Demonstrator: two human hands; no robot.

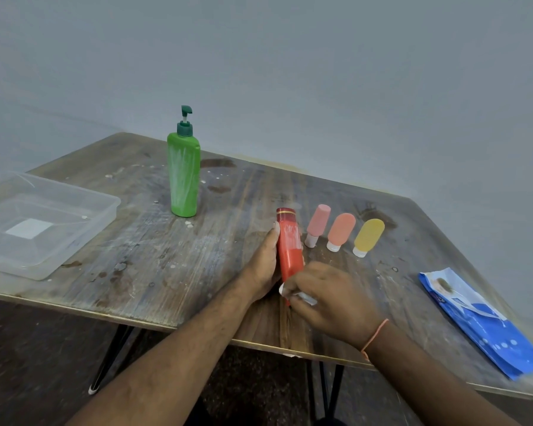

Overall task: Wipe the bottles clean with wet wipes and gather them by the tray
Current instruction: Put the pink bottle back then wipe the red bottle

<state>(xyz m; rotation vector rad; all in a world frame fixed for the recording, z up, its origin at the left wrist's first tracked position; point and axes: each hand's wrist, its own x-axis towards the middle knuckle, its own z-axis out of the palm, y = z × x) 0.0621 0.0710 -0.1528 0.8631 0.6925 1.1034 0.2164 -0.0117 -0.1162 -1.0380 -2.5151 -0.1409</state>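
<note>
While a glossy red plastic bottle point(288, 250) lies on the scuffed wooden table point(154, 256), the left hand point(263, 265) grips its side and the right hand point(326, 298) pinches a crumpled white wipe point(299, 296) against its base.

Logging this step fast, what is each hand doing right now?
Left hand: holds the red bottle.
Right hand: pinches a wet wipe against the bottle's lower end.

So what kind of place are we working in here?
Probably a bare workroom or makeshift test setup, not a home kitchen or bathroom: a worn, paint-spattered wooden table on thin metal legs, a plain grey wall close behind it, and only the task items laid out, such as the clear plastic tray.
</note>
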